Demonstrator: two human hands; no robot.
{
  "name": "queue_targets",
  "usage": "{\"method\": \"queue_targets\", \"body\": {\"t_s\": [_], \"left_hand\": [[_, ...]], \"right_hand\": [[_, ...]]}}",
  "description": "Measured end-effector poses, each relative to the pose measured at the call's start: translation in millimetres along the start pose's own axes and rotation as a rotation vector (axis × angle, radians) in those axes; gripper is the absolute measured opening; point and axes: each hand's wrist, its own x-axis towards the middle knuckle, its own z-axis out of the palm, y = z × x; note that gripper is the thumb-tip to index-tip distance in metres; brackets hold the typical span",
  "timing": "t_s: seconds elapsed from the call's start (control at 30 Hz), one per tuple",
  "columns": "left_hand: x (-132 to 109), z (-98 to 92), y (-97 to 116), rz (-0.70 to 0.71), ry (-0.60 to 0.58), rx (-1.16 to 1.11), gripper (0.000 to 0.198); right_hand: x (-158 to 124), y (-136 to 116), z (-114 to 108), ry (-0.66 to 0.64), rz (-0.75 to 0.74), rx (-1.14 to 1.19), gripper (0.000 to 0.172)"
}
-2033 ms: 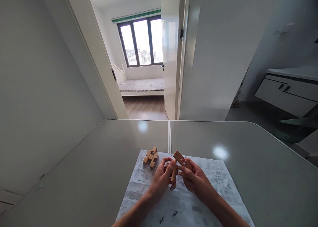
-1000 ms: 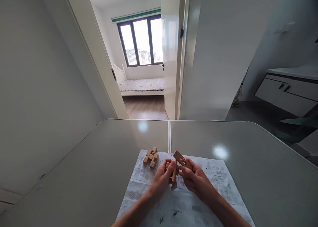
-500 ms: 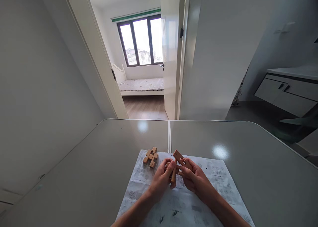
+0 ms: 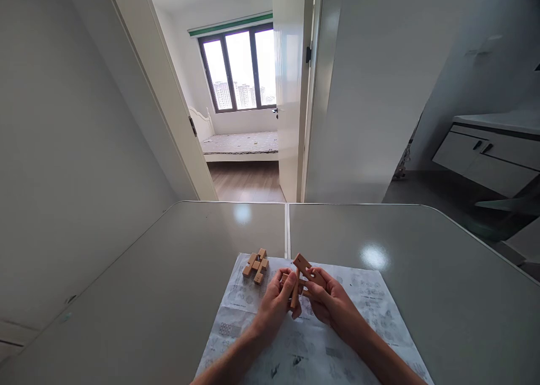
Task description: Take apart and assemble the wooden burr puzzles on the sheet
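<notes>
Both hands meet above a printed paper sheet (image 4: 291,345), fingers closed around notched wooden puzzle pieces. My left hand (image 4: 276,299) grips an upright wooden puzzle piece (image 4: 295,294) between thumb and fingers. In my right hand (image 4: 328,298) is a flat, notched wooden puzzle piece (image 4: 302,263) that slants up to the left and touches or crosses the left one. More wood shows between the hands, partly covered by fingers, so how the pieces join is unclear. Beyond my left hand, a small interlocked cluster of wooden pieces (image 4: 256,266) lies on the sheet's far left corner.
The sheet lies on a glossy grey table (image 4: 147,295) with a seam (image 4: 287,230) down its middle. Past the table's far edge, an open door (image 4: 290,93) shows a bed (image 4: 240,143) under a window. A white cabinet (image 4: 489,154) stands at the right.
My left fingers and the upright piece in them have shifted slightly, its lower end tilting a little. The right hand and the block cluster look almost unmoved.
</notes>
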Motion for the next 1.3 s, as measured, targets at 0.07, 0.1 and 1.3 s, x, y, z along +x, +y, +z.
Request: {"method": "queue_targets", "body": {"t_s": [0.07, 0.1, 1.3], "left_hand": [[0.1, -0.3, -0.1, -0.005, -0.001, -0.005, 0.049], [0.2, -0.6, -0.3, -0.009, -0.001, -0.009, 0.05], [-0.2, 0.2, 0.2, -0.049, 0.0, -0.035, 0.052]], "right_hand": [[0.0, -0.1, 0.4, 0.006, -0.001, 0.005, 0.04], [0.0, -0.3, 0.7, 0.007, 0.001, 0.007, 0.04], [0.4, -1.0, 1.9, -0.006, 0.003, -0.031, 0.039]]}}
